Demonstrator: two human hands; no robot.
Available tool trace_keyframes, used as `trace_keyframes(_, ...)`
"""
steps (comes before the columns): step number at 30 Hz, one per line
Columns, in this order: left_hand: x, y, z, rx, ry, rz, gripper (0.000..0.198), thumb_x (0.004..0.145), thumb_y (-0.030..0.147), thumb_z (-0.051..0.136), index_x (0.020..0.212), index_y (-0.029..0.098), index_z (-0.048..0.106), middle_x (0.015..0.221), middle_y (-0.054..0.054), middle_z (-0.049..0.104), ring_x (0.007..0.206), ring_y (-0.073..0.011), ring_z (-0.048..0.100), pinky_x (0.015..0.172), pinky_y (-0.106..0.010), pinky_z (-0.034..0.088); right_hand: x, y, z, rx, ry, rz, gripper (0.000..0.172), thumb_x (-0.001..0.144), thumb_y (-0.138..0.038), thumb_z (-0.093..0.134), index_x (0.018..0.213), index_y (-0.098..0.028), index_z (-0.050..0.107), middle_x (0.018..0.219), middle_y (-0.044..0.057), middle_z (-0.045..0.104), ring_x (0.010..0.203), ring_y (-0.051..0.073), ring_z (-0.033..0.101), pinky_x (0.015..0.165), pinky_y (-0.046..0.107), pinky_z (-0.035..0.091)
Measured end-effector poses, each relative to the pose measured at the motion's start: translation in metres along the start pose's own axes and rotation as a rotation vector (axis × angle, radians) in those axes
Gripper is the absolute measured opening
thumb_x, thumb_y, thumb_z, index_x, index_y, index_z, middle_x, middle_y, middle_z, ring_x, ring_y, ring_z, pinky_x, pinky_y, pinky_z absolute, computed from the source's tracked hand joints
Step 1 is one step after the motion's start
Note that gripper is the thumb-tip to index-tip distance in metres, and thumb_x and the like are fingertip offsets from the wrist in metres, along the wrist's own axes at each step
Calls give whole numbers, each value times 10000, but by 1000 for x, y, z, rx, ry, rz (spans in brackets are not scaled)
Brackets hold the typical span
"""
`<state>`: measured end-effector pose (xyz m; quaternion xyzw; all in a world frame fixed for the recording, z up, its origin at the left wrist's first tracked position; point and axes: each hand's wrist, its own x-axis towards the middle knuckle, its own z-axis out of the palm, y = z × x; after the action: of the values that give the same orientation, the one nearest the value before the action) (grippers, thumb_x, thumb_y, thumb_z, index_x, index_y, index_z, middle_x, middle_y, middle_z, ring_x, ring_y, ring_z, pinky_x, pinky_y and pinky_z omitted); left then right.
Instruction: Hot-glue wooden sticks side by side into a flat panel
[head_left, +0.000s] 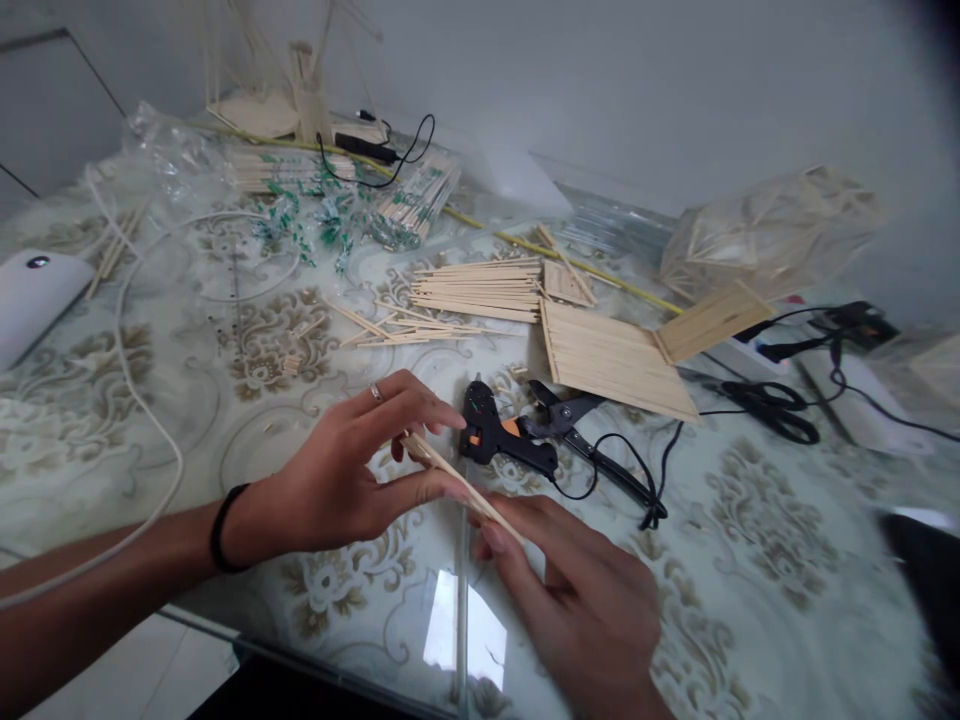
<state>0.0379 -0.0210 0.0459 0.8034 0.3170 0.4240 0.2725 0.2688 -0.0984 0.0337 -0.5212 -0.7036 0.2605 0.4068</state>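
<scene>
A slim, pale wooden piece (448,469), straight and seen nearly edge-on, is held aslant above the patterned worktop (367,610), near the black glue gun (491,430). Its far end is clamped by the fingers of the left hand (349,470), its near end by those of the right hand (589,590).

Your light is soft and rather dim, with white glare low on the glass table (750,640). Toward the right edge, the wooden frame (780,232) blurs and the top corner darkens.
</scene>
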Motion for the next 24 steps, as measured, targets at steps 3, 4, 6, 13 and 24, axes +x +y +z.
trace_keyframes(3,2,2,-2,-20,5,-16,306,953,289,883,1165,188,687,1068,-54,758,917,-149,715,791,-241,610,3,0,-4,-44,-37,-51,238,1050,-206,682,1183,-298,857,901,32,869,755,226,840,758,334,727)
trace_keyframes(4,3,3,-3,-40,-12,-34,259,953,283,881,1118,187,706,1035,-42,759,902,-145,714,788,-240,604,4,1,-6,-65,-57,-71,236,1044,-202,692,1184,-295,858,887,31,868,730,222,833,731,327,722)
trace_keyframes(6,6,4,-5,-99,-69,-99,157,968,280,866,980,189,738,923,-9,752,836,-131,711,761,-235,581,6,3,-8,-93,-59,-90,223,1043,-203,699,1171,-292,859,876,34,867,709,221,826,700,320,715)
trace_keyframes(13,9,3,-6,-358,-146,-234,304,950,414,880,782,189,767,789,0,737,711,-115,651,672,-257,510,14,4,-11,-88,8,-182,232,1018,-123,667,1054,-274,839,936,37,892,762,226,857,761,319,736)
trace_keyframes(24,8,3,-7,-512,-177,-270,203,896,231,925,762,186,780,782,29,659,712,-95,608,674,-241,489,14,5,-14,-180,9,-278,201,1013,-101,678,1068,-236,817,975,30,897,819,191,872,823,245,718)
